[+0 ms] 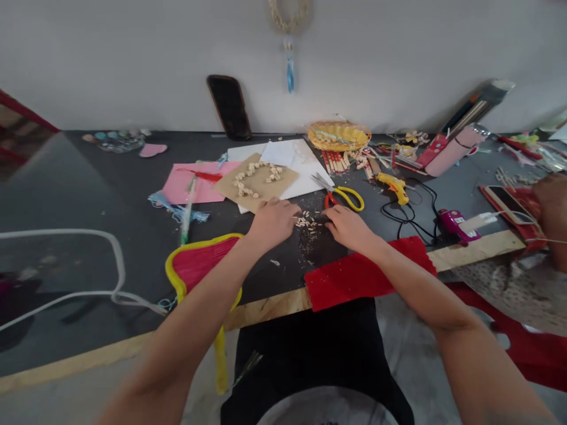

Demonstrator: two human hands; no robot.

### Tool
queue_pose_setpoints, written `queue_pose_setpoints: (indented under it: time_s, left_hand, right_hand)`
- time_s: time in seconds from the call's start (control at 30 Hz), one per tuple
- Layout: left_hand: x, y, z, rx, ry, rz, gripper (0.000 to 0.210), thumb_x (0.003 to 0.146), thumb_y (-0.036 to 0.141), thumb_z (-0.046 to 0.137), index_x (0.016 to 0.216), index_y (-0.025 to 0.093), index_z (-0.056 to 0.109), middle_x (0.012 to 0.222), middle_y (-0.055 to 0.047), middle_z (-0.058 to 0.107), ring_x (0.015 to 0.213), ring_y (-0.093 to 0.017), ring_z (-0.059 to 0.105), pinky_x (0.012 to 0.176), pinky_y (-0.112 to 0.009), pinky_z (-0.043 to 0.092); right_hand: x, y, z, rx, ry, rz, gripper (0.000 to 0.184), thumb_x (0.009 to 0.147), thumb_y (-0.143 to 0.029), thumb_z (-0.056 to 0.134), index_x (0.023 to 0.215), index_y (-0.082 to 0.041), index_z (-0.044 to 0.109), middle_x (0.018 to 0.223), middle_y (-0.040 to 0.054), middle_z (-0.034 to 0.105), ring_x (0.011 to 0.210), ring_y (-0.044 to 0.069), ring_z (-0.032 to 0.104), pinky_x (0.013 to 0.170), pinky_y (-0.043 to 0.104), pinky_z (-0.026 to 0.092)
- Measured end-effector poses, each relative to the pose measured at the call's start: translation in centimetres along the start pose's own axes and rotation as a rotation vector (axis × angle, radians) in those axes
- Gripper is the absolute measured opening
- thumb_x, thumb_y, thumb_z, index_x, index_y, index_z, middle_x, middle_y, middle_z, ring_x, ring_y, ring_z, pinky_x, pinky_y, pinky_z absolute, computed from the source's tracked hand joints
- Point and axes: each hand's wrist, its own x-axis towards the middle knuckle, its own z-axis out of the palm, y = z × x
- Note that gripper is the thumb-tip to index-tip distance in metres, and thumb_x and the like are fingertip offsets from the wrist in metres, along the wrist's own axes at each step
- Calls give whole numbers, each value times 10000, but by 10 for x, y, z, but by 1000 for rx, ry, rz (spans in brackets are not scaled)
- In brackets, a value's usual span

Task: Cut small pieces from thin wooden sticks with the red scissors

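A loose pile of small pale cut stick pieces (306, 222) lies on the dark table between my hands. My left hand (273, 223) rests at the pile's left side, fingers curled together; what its fingertips hold is too small to make out. From the right, my right hand (349, 227) reaches the pile with thumb and fingers drawn together, their contents unclear. Just beyond it lie scissors (349, 198) with yellow and red handles, blades apart. Behind my left hand, a curved row of pale pieces (257, 171) sits on a brown paper sheet (270, 188).
Red cloth (370, 277) hangs over the front edge under my right forearm. A yellow-edged pink fan (199, 260) lies left. Rightward are a glue gun (393, 187) with black cord and a purple power socket (458, 226). A yellow basket (339, 137) and leaning phone (229, 106) stand behind.
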Motion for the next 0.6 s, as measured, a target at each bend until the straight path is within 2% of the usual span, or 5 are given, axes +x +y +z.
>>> queue_pose_setpoints:
  time_s: [0.2,0.33,0.47,0.6]
  left_hand:
    - [-3,9,9,18,-30,-13,241,886,250,510,1044,212,687,1029,-82,707,1051,-302,586,875,-440,420]
    - [-3,4,17,-66,-6,6,242,874,198,509,1039,197,686,1015,-83,714,1020,-278,601,880,-422,424]
    - [-4,-6,23,-203,55,-6,256,879,170,497,1052,189,685,1020,-70,731,1002,-252,619,900,-402,428]
    - [-3,-11,27,-220,87,0,222,879,195,520,1013,196,697,1005,-66,728,997,-253,614,901,-406,427]
  right_hand:
    - [17,-8,-3,13,-72,-66,174,917,-277,556,1054,-192,619,1019,70,649,913,200,622,729,271,426]
    - [26,-11,1,-10,-92,-87,165,936,-225,478,990,-204,633,977,58,646,842,184,621,645,262,379]
    - [29,-3,4,88,-49,-50,217,954,-173,411,995,-180,624,1026,71,647,882,180,615,693,266,397]
    - [26,7,5,253,-20,-72,209,945,-121,420,1029,-172,604,1055,72,651,974,176,605,802,268,421]
